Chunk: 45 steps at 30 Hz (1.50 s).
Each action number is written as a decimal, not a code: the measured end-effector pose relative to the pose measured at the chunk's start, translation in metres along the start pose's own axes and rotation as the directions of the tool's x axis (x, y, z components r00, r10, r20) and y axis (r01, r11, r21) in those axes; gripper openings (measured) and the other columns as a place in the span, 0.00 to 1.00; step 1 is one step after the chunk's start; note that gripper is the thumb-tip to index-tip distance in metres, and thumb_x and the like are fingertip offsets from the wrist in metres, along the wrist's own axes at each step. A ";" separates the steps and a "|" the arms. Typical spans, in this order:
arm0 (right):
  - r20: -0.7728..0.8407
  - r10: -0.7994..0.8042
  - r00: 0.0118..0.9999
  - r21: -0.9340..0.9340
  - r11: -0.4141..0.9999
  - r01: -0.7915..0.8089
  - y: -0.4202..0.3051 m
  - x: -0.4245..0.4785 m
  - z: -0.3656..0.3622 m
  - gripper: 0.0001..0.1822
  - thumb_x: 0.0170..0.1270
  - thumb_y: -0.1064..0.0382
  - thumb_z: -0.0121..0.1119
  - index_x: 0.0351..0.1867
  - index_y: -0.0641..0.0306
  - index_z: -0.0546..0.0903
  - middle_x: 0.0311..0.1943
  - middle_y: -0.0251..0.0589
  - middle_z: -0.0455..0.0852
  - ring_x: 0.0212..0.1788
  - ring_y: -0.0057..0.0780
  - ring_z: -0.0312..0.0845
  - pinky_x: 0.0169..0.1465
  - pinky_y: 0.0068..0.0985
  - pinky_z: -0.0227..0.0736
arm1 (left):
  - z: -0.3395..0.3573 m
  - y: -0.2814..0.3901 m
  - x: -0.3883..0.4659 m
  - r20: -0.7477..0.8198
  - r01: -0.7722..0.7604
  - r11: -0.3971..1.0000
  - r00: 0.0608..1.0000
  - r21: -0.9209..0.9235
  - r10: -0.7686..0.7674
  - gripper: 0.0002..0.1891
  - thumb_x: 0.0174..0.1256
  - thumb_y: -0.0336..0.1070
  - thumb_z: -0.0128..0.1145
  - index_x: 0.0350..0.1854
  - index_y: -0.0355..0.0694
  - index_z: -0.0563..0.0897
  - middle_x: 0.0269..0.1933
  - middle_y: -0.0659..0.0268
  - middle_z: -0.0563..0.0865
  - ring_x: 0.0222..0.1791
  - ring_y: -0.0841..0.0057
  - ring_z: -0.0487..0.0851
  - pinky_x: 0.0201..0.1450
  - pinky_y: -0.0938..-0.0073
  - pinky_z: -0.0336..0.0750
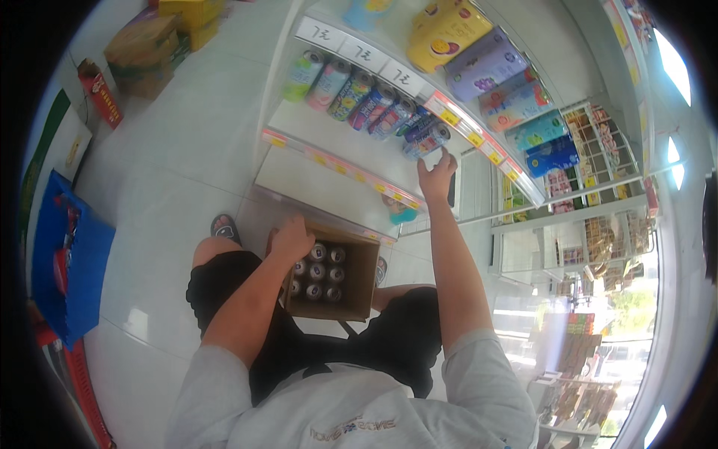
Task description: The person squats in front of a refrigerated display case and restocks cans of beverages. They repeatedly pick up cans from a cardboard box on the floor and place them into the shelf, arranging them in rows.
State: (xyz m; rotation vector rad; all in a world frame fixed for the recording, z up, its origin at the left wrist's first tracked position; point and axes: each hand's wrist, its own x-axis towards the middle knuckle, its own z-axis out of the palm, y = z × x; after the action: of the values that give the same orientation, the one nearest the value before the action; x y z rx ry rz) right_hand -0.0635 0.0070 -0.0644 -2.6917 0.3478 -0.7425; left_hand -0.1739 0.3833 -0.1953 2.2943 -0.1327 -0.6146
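Note:
A cardboard box [372,280] stands open on the floor between my legs, with several upright drink cans [317,272] inside, their tops facing me. My left hand [293,240] grips the far left corner of the box. At the right end of a white shelf [320,130], my right hand [438,175] has thumb and fingers apart. Just in front of its fingertips is the nearest can [427,142], blue with a fruit picture; whether they touch is hard to tell. A row of colourful cans [352,96] extends leftward along the same shelf.
Above, an upper shelf holds multipacks of drinks [487,63] behind a price-label edge [474,137]. A teal-bottomed item [401,212] sits on the lowest shelf. A blue bin [84,258] and stacked cartons [143,53] stand to the left. Wire racks [603,146] line the right.

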 end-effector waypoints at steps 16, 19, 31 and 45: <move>0.060 0.064 0.996 -0.183 0.982 -0.052 -0.010 0.047 0.000 0.32 0.62 0.49 0.81 0.55 0.66 0.75 0.57 0.59 0.81 0.57 0.61 0.85 0.60 0.50 0.81 | -0.007 -0.013 -0.004 0.016 -0.075 0.992 0.997 -0.098 0.077 0.23 0.72 0.46 0.62 0.62 0.36 0.79 0.60 0.39 0.84 0.62 0.40 0.86 0.63 0.43 0.82; 0.102 0.047 0.994 -0.087 0.996 -0.038 -0.023 0.036 -0.018 0.35 0.61 0.49 0.81 0.60 0.66 0.75 0.58 0.59 0.82 0.58 0.59 0.86 0.61 0.48 0.82 | -0.003 -0.015 -0.001 0.014 -0.081 0.995 0.997 -0.064 0.082 0.25 0.73 0.47 0.62 0.64 0.37 0.78 0.60 0.40 0.85 0.61 0.40 0.87 0.63 0.43 0.83; 0.220 -0.235 0.947 0.390 0.911 0.135 -0.072 -0.184 -0.091 0.36 0.62 0.61 0.81 0.70 0.64 0.78 0.59 0.48 0.83 0.57 0.40 0.82 0.60 0.36 0.81 | 0.014 -0.033 0.018 0.010 -0.040 0.999 0.999 -0.027 0.040 0.24 0.76 0.43 0.59 0.68 0.37 0.71 0.62 0.38 0.84 0.62 0.38 0.86 0.64 0.41 0.81; 0.702 -0.281 0.654 0.325 0.944 0.056 -0.133 -0.337 -0.030 0.33 0.63 0.52 0.79 0.67 0.55 0.78 0.62 0.48 0.80 0.54 0.53 0.89 0.53 0.44 0.87 | 0.008 -0.031 0.019 -0.009 -0.053 0.997 0.999 -0.049 0.053 0.23 0.77 0.42 0.56 0.68 0.37 0.78 0.66 0.41 0.83 0.66 0.39 0.83 0.69 0.44 0.78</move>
State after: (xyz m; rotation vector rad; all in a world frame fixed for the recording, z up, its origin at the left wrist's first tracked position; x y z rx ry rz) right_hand -0.3418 0.2276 -0.1426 -2.4988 -0.2154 0.3074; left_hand -0.1640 0.3957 -0.2289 2.2385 -0.1724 -0.5754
